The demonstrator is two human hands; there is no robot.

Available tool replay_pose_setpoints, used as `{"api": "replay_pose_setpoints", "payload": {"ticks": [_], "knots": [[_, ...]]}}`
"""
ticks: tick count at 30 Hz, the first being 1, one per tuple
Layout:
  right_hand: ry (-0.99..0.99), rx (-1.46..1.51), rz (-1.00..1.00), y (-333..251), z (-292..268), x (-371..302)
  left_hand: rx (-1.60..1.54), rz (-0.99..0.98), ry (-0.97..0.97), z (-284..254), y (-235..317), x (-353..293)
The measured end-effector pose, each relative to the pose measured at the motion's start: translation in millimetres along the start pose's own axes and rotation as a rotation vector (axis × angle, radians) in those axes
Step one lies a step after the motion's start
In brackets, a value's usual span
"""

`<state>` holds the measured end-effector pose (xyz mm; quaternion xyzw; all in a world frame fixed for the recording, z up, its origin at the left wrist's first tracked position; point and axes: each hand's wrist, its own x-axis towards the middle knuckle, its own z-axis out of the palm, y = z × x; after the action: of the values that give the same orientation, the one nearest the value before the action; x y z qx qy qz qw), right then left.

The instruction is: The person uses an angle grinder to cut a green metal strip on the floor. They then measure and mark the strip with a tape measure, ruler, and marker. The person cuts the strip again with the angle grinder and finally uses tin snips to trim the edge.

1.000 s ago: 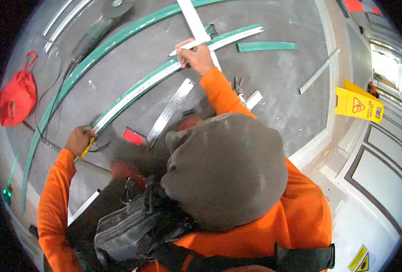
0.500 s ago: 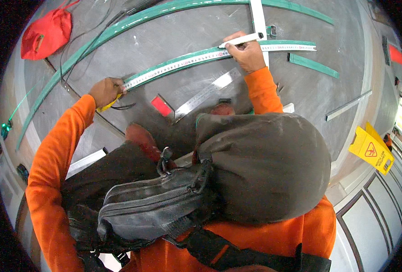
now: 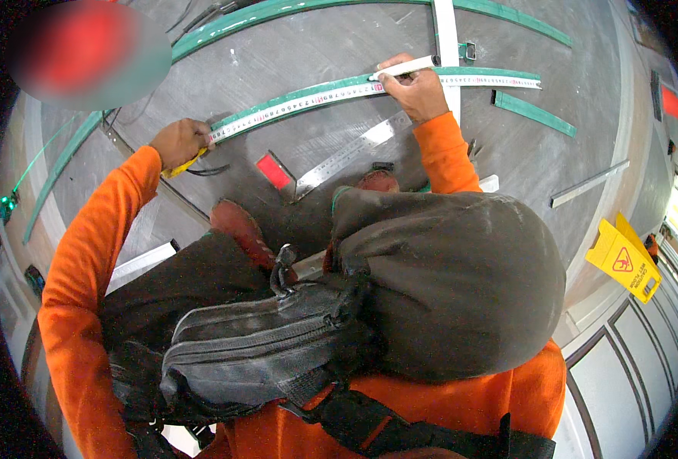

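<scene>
The left hand (image 3: 180, 141) was closed on a yellow tape case (image 3: 177, 167), fingers wrapped around it, and it pressed the case end of the tape (image 3: 308, 98) down on the grey floor (image 3: 293, 46). The right hand (image 3: 417, 90) was closed around a white marker (image 3: 406, 67), held like a pen, with the tip at the upper edge of the tape. The tape ran stretched from one hand to the other and a little further to the right, and it lay along a curved green strip (image 3: 500, 75). A white bar (image 3: 446, 30) crossed this strip just beside the right hand. Below the tape a steel ruler (image 3: 347, 153) lay slanted on the floor, and near its lower end there was a small red block (image 3: 274, 170). A longer green arc (image 3: 278, 11) curved along the top of the view, and a short green piece (image 3: 532, 113) lay to the right, apart from the others. A thin metal strip (image 3: 588, 183) lay further right. Both sleeves were orange. A dark bag (image 3: 255, 344) hung in front of the person's body, and a grey hood (image 3: 461, 283) covered the head. A yellow warning sign (image 3: 624, 258) stood at the right edge, well apart from the hands.
</scene>
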<state>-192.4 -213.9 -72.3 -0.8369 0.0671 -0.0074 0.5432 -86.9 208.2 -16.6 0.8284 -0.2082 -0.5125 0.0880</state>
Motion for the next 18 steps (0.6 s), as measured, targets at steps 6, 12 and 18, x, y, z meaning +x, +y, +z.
{"api": "replay_pose_setpoints", "payload": {"ticks": [6,12,18], "knots": [[-0.039,-0.035,-0.002,6.5,0.3,3.1,-0.082,0.01,0.003,2.8,-5.2,2.5],[-0.053,-0.052,0.009,4.0,1.5,4.0,-0.05,-0.022,-0.002,0.6,1.5,0.0],[-0.054,-0.055,-0.02,4.1,3.0,4.9,-0.025,-0.032,-0.002,-1.1,5.0,-2.0]]}}
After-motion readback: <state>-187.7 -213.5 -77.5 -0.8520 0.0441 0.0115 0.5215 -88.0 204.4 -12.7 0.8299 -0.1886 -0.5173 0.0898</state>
